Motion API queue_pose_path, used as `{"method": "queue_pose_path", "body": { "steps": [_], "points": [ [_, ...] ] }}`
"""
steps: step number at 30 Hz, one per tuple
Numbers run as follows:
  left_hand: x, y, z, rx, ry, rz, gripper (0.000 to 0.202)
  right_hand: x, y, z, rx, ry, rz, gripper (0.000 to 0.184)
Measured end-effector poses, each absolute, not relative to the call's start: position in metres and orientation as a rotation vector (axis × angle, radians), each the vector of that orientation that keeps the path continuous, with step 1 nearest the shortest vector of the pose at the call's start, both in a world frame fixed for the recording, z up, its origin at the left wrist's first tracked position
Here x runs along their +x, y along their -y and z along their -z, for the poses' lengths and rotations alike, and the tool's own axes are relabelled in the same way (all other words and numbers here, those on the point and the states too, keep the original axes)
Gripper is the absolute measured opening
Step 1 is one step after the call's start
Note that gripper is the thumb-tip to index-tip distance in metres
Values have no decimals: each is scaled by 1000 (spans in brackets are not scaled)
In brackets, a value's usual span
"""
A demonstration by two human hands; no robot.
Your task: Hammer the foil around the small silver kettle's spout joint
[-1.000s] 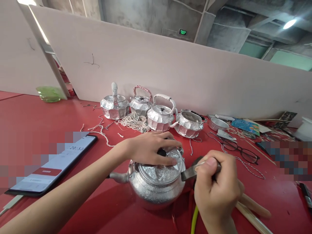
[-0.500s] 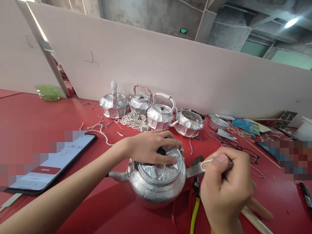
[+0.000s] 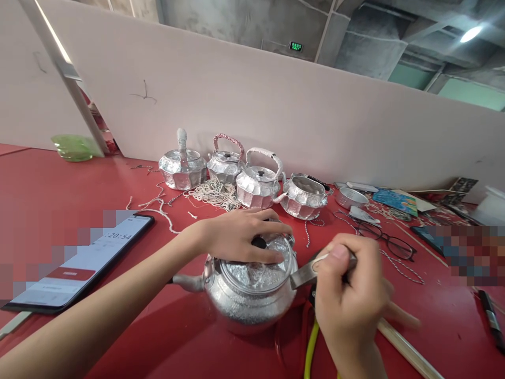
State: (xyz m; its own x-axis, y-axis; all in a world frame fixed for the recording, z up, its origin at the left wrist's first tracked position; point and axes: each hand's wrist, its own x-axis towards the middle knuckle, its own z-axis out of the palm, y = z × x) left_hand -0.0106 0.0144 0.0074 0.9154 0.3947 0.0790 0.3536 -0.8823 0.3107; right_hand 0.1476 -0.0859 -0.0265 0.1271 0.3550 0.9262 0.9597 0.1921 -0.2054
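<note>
A silver hammered kettle (image 3: 248, 297) stands on the red table (image 3: 59, 184) in front of me, its spout pointing left. My left hand (image 3: 236, 234) lies over its lid, fingers pressed down around the black knob (image 3: 259, 242). My right hand (image 3: 349, 300) is closed on a small metal tool (image 3: 303, 275) whose flat end touches the kettle's right rim. Yellow-handled pliers (image 3: 311, 347) lie under that hand.
Several more silver kettles (image 3: 258, 184) stand in a row by the pink partition, with tangled cord (image 3: 213, 195) among them. A phone (image 3: 77, 263) showing a timer lies at the left. Glasses (image 3: 389, 239), a small metal bowl (image 3: 349, 197) and wooden sticks (image 3: 406, 350) lie to the right.
My right hand has drawn back to the right and returned, bringing the tool against the kettle's rim again. My left hand has stayed on the lid. The timer advanced one second.
</note>
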Motion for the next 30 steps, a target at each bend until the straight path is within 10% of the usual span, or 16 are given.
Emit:
{"method": "queue_pose_path", "body": {
  "steps": [30],
  "points": [
    [-12,-14,-4,2789,-582,-242,46,122,112,34,-1208,1438,524,20]
  ]
}}
